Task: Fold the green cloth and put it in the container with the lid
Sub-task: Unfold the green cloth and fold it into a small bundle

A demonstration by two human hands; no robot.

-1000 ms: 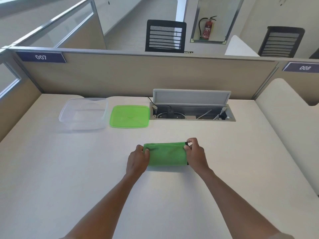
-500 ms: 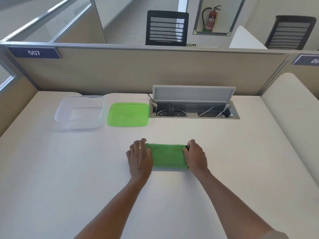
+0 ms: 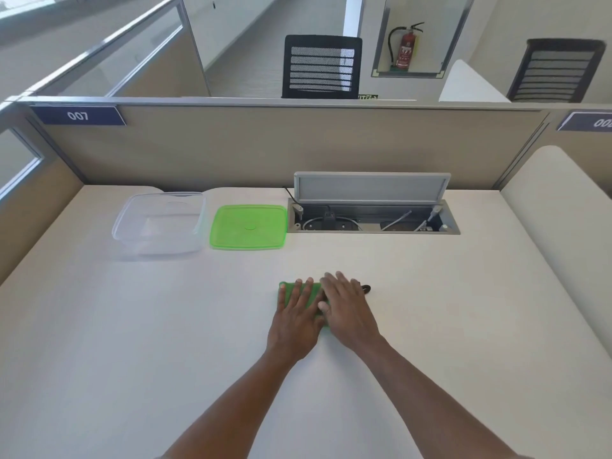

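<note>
Green cloth (image 3: 303, 294) now folded over once more, mid-bench (image 3: 132, 326). Left hand (image 3: 295, 321) and right hand (image 3: 347, 309) moved together, flat, fingers spread, pressing it. Clear container (image 3: 159, 223) still empty, well apart.

left hand (image 3: 294, 321) flat on green cloth (image 3: 303, 293) | right hand (image 3: 347, 308) flat, overlapping

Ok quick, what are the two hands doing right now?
Left hand: open, flat on the green cloth.
Right hand: open, flat on the cloth too.
</note>
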